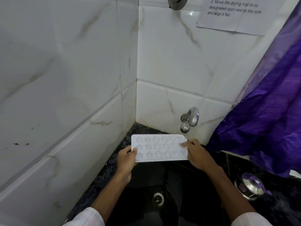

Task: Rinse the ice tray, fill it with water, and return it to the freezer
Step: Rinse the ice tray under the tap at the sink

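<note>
A white ice tray (158,147) with star and round shaped moulds is held level over the black sink (179,185), just below the chrome tap (190,119). My left hand (126,159) grips its left end, thumb on top. On the right end, my right hand (197,154) holds the tray with fingers laid over the top moulds. No water shows coming from the tap.
White marble-look tiled walls close in at the left and back. A purple cloth (268,111) hangs at the right. A steel pot with glass lid (251,186) sits at the right of the sink. The drain (158,198) lies below. A paper note (234,12) is on the wall.
</note>
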Demonstrator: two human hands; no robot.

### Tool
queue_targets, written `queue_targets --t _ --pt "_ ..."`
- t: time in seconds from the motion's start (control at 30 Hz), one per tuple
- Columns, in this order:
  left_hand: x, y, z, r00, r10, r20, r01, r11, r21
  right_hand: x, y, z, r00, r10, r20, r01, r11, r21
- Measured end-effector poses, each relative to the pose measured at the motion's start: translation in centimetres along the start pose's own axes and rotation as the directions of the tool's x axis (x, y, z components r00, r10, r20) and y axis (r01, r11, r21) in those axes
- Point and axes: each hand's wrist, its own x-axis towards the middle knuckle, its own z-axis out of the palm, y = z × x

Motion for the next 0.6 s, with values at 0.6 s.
queue_targets --t 0.6 --pt "0.1 1.7 0.2 1.000 -0.014 -0.001 0.014 0.994 -0.107 -0.2 -1.0 -1.3 0.959 -0.018 -0.283 0.100 0.955 0.278"
